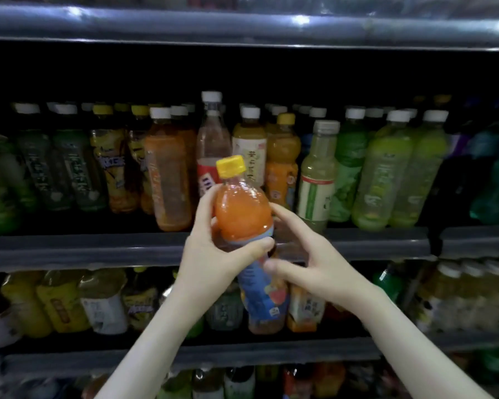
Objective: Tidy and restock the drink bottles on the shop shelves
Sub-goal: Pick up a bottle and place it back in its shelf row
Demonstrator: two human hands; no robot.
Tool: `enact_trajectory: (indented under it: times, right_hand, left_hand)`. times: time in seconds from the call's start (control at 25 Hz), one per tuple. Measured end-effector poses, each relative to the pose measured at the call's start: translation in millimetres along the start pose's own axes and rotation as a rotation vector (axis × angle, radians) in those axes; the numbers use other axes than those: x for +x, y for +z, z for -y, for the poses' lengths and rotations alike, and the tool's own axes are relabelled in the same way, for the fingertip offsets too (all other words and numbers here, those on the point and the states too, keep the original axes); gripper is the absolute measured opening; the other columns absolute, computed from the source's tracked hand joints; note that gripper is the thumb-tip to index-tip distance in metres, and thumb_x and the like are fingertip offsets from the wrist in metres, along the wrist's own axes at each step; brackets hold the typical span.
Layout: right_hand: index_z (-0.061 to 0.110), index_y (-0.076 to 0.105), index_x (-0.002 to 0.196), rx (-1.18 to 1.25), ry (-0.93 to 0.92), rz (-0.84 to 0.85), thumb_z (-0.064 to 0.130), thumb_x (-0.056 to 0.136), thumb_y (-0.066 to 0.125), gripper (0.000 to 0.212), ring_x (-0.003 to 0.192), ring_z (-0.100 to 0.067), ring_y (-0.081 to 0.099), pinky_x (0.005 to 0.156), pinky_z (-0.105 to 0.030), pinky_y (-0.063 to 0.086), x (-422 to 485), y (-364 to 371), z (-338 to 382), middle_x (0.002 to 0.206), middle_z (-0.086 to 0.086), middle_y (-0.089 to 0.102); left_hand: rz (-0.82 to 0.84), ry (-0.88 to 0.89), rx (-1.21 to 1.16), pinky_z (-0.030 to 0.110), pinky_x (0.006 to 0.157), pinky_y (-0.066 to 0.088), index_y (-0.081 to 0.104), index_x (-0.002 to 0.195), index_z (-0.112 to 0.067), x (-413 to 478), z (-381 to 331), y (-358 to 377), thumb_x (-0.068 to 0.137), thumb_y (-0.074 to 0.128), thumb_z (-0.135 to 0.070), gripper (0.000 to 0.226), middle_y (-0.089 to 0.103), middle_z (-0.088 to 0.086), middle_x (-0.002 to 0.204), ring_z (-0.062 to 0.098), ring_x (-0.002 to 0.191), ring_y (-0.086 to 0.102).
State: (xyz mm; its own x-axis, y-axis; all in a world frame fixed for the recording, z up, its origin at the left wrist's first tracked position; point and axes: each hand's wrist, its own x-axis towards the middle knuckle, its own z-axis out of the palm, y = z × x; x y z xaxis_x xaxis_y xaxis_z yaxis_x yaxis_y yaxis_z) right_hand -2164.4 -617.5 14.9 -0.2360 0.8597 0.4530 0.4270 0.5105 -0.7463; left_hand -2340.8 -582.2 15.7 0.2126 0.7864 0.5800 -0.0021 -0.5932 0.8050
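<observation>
An orange drink bottle (pixel 244 214) with a yellow cap and a blue label is held upright in front of the middle shelf (pixel 84 250). My left hand (pixel 213 254) grips it round the middle, thumb across the top of the label. My right hand (pixel 308 254) is at its right side, with fingertips touching the bottle's shoulder and the thumb pressing on the label. Behind the bottle stand a tall clear bottle (pixel 212 139) with a red label and a pale tea bottle (pixel 249 145).
The middle shelf holds rows of green, yellow and orange bottles, among them an orange one (pixel 167 174) and a pale green one (pixel 317 174). The lower shelf (pixel 98 361) carries more yellow and green bottles. A dark shelf edge (pixel 242 27) runs overhead.
</observation>
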Motion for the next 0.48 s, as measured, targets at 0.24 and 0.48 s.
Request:
enact_trajectory:
  times: [0.24, 0.48]
  right_hand:
    - [0.036, 0.040, 0.135, 0.053, 0.287, -0.216, 0.016, 0.081, 0.076, 0.068, 0.108, -0.003, 0.062, 0.089, -0.026, 0.051, -134.1, -94.7, -26.1, 0.119, 0.021, 0.063]
    - [0.031, 0.060, 0.110, -0.007, 0.525, -0.509, 0.008, 0.073, 0.081, 0.049, 0.094, -0.006, 0.068, 0.078, -0.023, 0.054, -315.2, -246.8, -50.8, 0.102, 0.015, 0.071]
  left_hand:
    - [0.384, -0.046, 0.042, 0.004, 0.079, 0.044, 0.033, 0.117, -0.068, -30.2, -26.9, 161.4, 0.062, 0.086, -0.032, 0.085, 0.057, -0.040, 0.102, -0.020, 0.098, 0.053]
    - [0.692, -0.007, -0.062, 0.003, 0.077, 0.044, 0.029, 0.122, -0.069, -84.7, -75.8, 391.2, 0.067, 0.084, -0.033, 0.085, 0.057, -0.034, 0.105, -0.017, 0.096, 0.055]
